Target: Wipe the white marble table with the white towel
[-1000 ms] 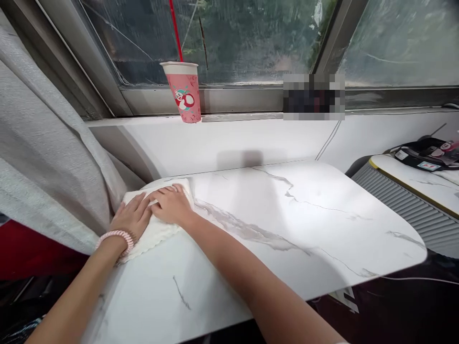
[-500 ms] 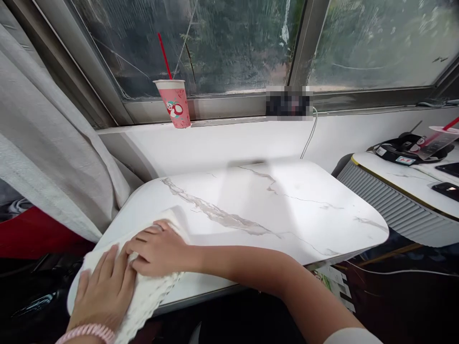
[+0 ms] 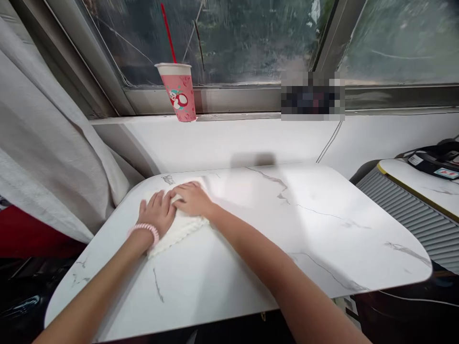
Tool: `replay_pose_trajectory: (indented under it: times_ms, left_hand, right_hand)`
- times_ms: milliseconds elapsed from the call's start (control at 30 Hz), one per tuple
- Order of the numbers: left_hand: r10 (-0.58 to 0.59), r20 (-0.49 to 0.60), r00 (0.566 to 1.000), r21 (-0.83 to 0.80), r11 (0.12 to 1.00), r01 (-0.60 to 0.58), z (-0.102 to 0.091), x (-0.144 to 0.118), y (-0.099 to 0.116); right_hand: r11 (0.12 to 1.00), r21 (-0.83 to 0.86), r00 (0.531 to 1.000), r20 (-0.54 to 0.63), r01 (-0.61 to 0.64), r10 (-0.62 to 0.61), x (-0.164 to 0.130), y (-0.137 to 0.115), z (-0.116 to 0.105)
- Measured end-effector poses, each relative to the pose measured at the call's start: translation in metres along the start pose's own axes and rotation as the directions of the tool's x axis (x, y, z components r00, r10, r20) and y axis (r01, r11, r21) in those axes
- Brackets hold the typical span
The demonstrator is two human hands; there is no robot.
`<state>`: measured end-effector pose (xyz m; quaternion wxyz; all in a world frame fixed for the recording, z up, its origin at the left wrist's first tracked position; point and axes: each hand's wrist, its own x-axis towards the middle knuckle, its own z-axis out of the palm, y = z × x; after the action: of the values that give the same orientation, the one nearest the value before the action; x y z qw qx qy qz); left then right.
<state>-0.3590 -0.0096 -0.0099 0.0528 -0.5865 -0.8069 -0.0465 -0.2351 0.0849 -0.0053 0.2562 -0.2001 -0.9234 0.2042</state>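
Both of my hands press flat on a folded white cloth [image 3: 181, 228] near the far left part of a white marble-pattern table [image 3: 272, 239]. My left hand [image 3: 158, 213], with a pink coil band at the wrist, lies on the cloth's left half. Beside it, touching, my right hand [image 3: 192, 199] covers the right half. Most of the cloth is hidden under the hands; its scalloped near edge shows.
A pink paper cup [image 3: 178, 91] with a red straw stands on the window ledge behind the table. A grey curtain [image 3: 50, 138] hangs at the left. At the right stands a second small table [image 3: 419, 184] with dark items, above a ribbed grey unit.
Both hands slid the cloth from the table's near left edge back up to its far left part, close to where it lay one second ago.
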Motion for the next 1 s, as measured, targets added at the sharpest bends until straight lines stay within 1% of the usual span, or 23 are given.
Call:
replay_pose_trajectory:
  times_ms: [100, 200, 300, 367, 433, 500, 600, 667, 733, 833, 933, 1000]
  left_hand:
    - [0.096, 0.057, 0.994, 0.013, 0.995, -0.097, -0.001, 0.049, 0.013]
    - [0.168, 0.074, 0.983, 0.003, 0.986, -0.169, 0.000, 0.079, 0.024]
    - [0.241, 0.055, 0.969, -0.043, 0.970, -0.239, 0.001, 0.091, 0.035]
    - [0.263, 0.041, 0.964, -0.066, 0.963, -0.260, 0.001, 0.090, 0.043]
    - [0.254, 0.063, 0.965, -0.062, 0.966, -0.250, 0.000, 0.083, 0.051]
    - [0.229, 0.103, 0.968, -0.031, 0.973, -0.227, -0.001, 0.067, 0.058]
    - [0.206, 0.143, 0.968, 0.035, 0.977, -0.213, -0.005, 0.029, 0.063]
    - [0.188, 0.147, 0.971, 0.070, 0.977, -0.200, -0.010, -0.005, 0.062]
    - [0.149, 0.142, 0.979, 0.097, 0.982, -0.163, -0.013, -0.043, 0.059]
    - [0.089, 0.096, 0.991, 0.109, 0.989, -0.099, -0.016, -0.101, 0.063]
    - [0.053, 0.049, 0.997, 0.092, 0.994, -0.057, -0.018, -0.147, 0.084]
    - [0.052, 0.078, 0.996, 0.066, 0.996, -0.057, -0.022, -0.164, 0.105]
  right_hand:
    - [0.993, -0.034, 0.992, -0.065, -0.113, 0.110, 0.013, 0.028, -0.008]
    - [0.979, -0.067, 0.974, -0.127, -0.195, 0.185, 0.019, 0.047, -0.016]
    - [0.956, -0.090, 0.947, -0.188, -0.281, 0.260, 0.018, 0.055, -0.020]
    - [0.943, -0.108, 0.935, -0.208, -0.315, 0.289, 0.011, 0.055, -0.021]
    - [0.938, -0.128, 0.933, -0.212, -0.322, 0.291, 0.000, 0.051, -0.023]
    - [0.942, -0.133, 0.937, -0.214, -0.307, 0.275, -0.016, 0.044, -0.024]
    - [0.957, -0.135, 0.952, -0.203, -0.258, 0.228, -0.043, 0.023, -0.025]
    - [0.965, -0.138, 0.964, -0.182, -0.221, 0.195, -0.061, 0.003, -0.022]
    - [0.975, -0.137, 0.976, -0.153, -0.175, 0.154, -0.082, -0.020, -0.019]
    - [0.990, -0.126, 0.993, -0.105, -0.068, 0.055, -0.118, -0.051, -0.019]
    - [0.995, -0.098, 0.998, -0.055, 0.030, -0.035, -0.159, -0.067, -0.030]
    - [0.994, -0.078, 0.997, -0.027, 0.073, -0.075, -0.181, -0.065, -0.043]
